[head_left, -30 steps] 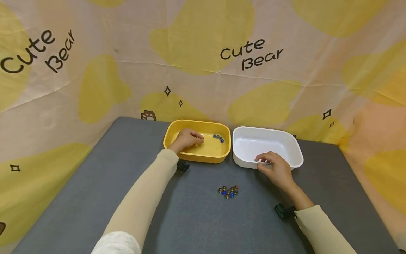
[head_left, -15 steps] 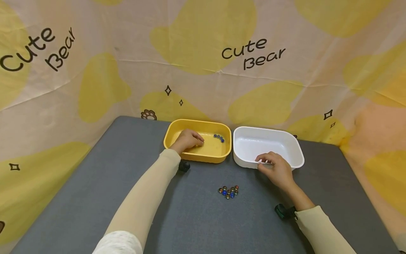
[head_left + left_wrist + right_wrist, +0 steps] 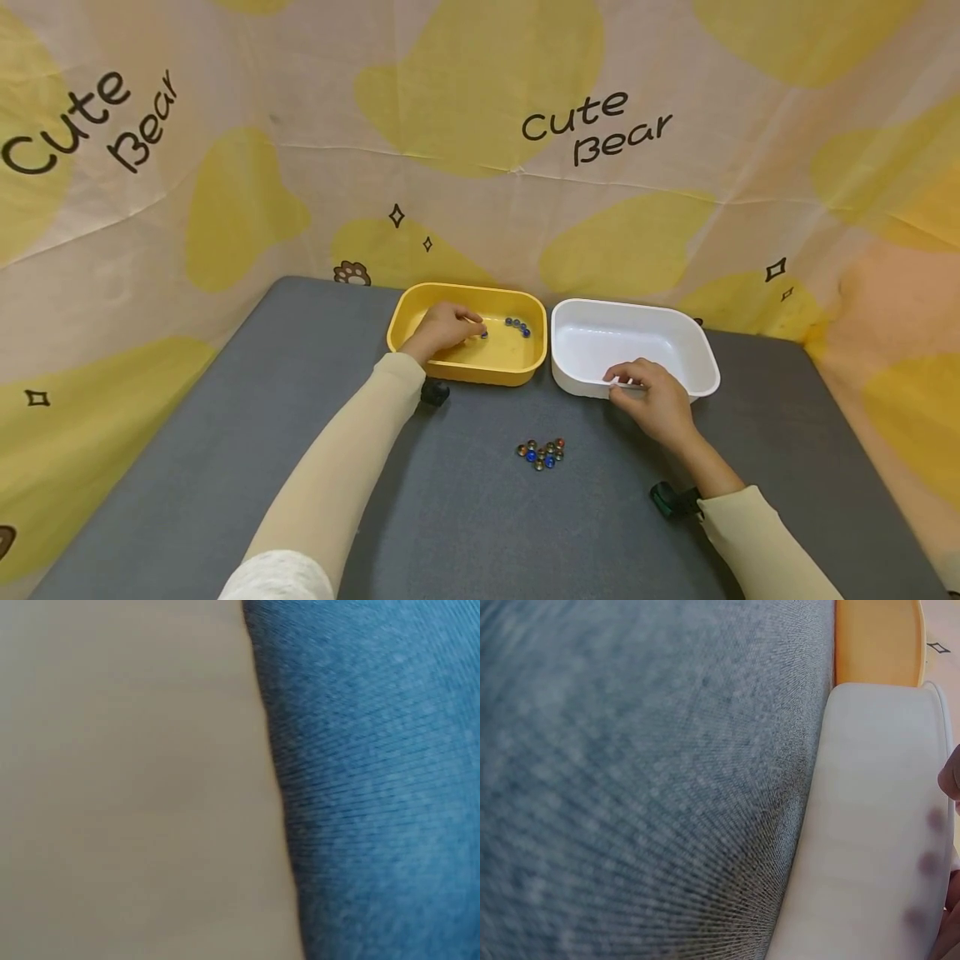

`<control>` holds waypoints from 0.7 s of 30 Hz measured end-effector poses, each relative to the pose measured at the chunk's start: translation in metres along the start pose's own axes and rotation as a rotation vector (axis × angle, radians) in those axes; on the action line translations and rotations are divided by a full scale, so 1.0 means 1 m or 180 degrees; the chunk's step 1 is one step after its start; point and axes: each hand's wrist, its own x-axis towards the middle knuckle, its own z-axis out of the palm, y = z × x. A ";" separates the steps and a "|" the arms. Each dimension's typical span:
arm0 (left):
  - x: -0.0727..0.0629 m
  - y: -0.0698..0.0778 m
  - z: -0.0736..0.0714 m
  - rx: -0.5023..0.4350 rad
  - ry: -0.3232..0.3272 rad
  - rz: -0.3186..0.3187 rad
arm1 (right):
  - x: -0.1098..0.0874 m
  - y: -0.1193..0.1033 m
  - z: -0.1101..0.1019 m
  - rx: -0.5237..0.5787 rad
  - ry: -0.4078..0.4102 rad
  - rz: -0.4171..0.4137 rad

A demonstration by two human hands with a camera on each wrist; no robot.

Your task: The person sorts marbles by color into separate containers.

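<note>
My left hand (image 3: pixel 444 327) reaches over the near rim into the yellow tub (image 3: pixel 480 372). A blue marble (image 3: pixel 483 335) shows just below its fingertips, on or close to the tub floor. Several blue marbles (image 3: pixel 517 325) lie in a short curved row at the tub's right. My right hand (image 3: pixel 654 402) holds the near rim of the white tub (image 3: pixel 570 350), thumb outside and fingers inside. In the right wrist view, finger shadows show through the white wall (image 3: pixel 870 825). The left wrist view has only sleeve and blurred blue-grey cloth.
A cluster of several marbles (image 3: pixel 540 454), blue, brownish and reddish, lies on the grey tabletop (image 3: pixel 465 525) in front of the tubs. Both tubs stand side by side near the back edge, before a yellow patterned cloth (image 3: pixel 480 150).
The left fingers have lifted slightly in the yellow tub, and a blue marble has come into sight below them. The right hand keeps its hold on the white rim.
</note>
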 end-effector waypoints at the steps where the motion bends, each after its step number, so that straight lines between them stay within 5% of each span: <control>1: -0.001 0.001 -0.001 -0.0031 -0.0003 0.0005 | 0.000 0.000 0.000 0.0004 0.0002 -0.0004; 21: -0.032 0.011 -0.002 -0.0147 0.0243 0.0579 | 0.000 0.002 0.001 -0.0002 0.0035 -0.0014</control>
